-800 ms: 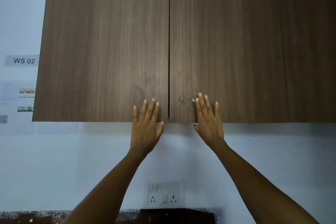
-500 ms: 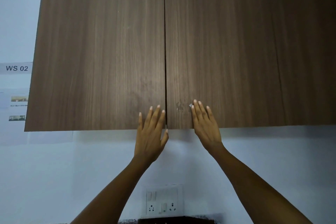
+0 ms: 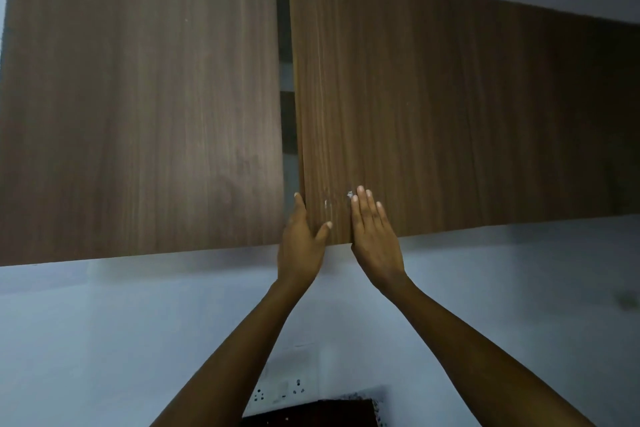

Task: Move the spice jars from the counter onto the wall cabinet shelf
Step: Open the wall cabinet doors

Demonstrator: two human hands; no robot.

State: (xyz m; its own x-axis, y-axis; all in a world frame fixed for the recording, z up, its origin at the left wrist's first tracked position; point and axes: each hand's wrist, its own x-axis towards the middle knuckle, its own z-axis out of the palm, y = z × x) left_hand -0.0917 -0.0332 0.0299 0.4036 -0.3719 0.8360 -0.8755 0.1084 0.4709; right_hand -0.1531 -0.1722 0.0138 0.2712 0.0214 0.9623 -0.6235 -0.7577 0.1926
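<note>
The brown wood wall cabinet fills the upper view. Its left door (image 3: 138,107) is closed. Its right door (image 3: 381,97) stands slightly ajar, and a narrow dark gap (image 3: 287,80) shows a strip of the inside, with a shelf faintly visible. My left hand (image 3: 299,246) grips the lower left edge of the right door, fingers behind the edge and thumb on the front. Just to its right, my right hand (image 3: 375,239) lies flat on the same door's face with straight fingers. No spice jars are in view.
Another cabinet panel (image 3: 536,114) continues to the right. Below the cabinet is a pale blue wall with a white switch and socket plate (image 3: 280,392). A dark speckled counter object (image 3: 311,414) shows at the bottom edge.
Both doors were closed with a flat hand on each. My left hand has moved right to the edge of the right door, which has swung out a little. The view has moved closer.
</note>
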